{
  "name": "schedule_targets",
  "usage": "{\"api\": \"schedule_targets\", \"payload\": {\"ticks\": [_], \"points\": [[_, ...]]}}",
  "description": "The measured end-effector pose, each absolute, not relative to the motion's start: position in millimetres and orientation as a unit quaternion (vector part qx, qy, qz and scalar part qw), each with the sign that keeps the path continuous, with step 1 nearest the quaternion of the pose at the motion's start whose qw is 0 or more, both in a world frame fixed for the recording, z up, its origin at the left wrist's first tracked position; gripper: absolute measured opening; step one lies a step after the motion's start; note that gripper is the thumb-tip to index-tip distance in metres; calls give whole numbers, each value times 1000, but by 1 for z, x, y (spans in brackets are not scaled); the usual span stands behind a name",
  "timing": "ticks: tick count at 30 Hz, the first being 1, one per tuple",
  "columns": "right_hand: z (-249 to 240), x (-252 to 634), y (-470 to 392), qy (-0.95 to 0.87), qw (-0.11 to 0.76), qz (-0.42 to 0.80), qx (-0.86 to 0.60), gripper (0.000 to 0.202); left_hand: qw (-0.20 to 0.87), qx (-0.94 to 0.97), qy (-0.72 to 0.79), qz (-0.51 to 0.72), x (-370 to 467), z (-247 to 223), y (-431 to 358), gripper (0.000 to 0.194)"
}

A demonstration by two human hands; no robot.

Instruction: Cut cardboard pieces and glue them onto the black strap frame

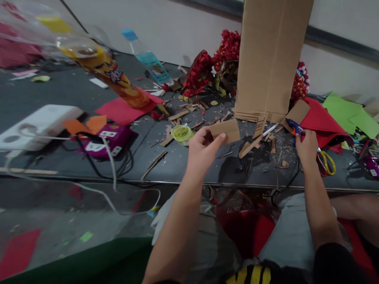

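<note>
My left hand (201,152) is closed on a small rectangular piece of cardboard (230,132), pinched between thumb and fingers above the table edge. Farther right, my right hand (306,148) is wrapped round a blue glue gun (293,125), and a black cord runs down beside it. Scissors (328,162) with red and yellow handles lie just right of that hand. A tall folded cardboard sheet (268,59) stands upright beyond my hands. Left of the held piece is a small round tub (181,134) with yellow-green contents.
Cardboard scraps (251,146) litter the dark table (166,165). An orange drink bottle (115,77), a blue-capped bottle (152,63), a purple power socket (108,140) and a white power strip (38,126) stand left. Red decorations (199,75) lie behind; green paper (342,110) is right.
</note>
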State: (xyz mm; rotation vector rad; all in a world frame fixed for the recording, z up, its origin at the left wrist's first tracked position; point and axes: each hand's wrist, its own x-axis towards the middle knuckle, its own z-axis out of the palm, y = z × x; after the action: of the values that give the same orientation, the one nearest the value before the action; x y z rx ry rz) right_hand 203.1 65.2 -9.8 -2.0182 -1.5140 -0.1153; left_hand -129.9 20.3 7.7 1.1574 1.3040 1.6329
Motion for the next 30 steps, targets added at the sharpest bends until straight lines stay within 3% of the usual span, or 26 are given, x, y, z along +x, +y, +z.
{"api": "schedule_targets", "payload": {"ticks": [3, 14, 20, 30], "points": [[-2, 179, 35, -641, 325, -64, -693, 18, 361, 474, 509, 621, -131, 9, 17, 22], [-21, 121, -12, -678, 391, 123, -610, 22, 278, 598, 536, 527, -123, 15, 9, 18], [-23, 120, -17, -672, 395, 126, -613, 22, 276, 625, 567, 460, -121, 20, 4, 16], [-23, 117, -18, -683, 392, 119, -605, 19, 264, 636, 568, 451, -119, 23, 0, 11]]}}
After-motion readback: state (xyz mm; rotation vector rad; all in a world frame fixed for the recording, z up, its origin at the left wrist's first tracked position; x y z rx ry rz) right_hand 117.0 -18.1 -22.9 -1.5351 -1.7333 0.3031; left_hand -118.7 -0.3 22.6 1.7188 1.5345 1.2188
